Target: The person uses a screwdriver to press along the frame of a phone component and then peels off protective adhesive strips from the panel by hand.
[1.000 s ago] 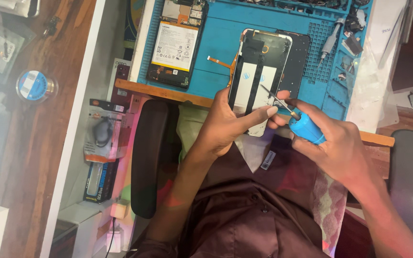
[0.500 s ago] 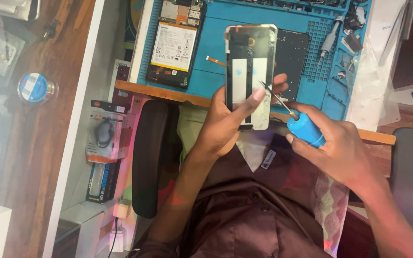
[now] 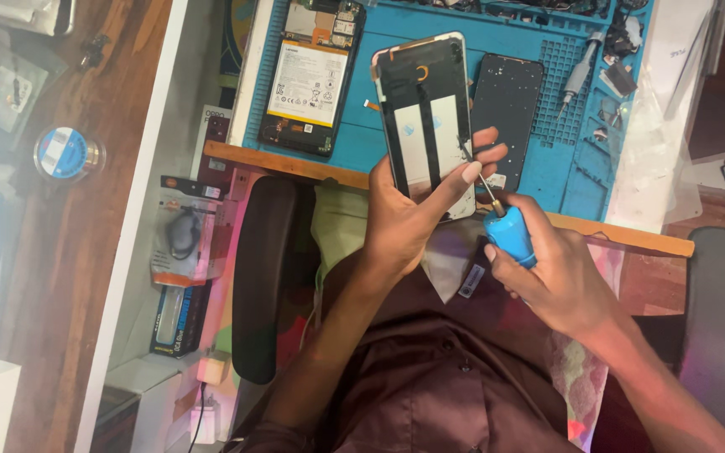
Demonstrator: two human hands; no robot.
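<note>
Raised slightly since before, the phone panel (image 3: 426, 117) is gripped by the left hand (image 3: 409, 214) while a blue screwdriver (image 3: 505, 231) is clasped by the right hand (image 3: 560, 281).

wooden bench (image 3: 279, 159) | blue work mat (image 3: 547, 180) | open phone (image 3: 308, 80) | black panel (image 3: 507, 105)

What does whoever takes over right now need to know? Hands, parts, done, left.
Left hand: grips the phone panel upright over the blue mat, inner side up.
Right hand: holds the blue-handled screwdriver, tip at the panel's right edge.
On the mat: opened phone body with battery, black back cover, second driver.
Done: phone opened, panel off the body.
Left: work at the panel's edge, unfinished; nothing reassembled.
</note>
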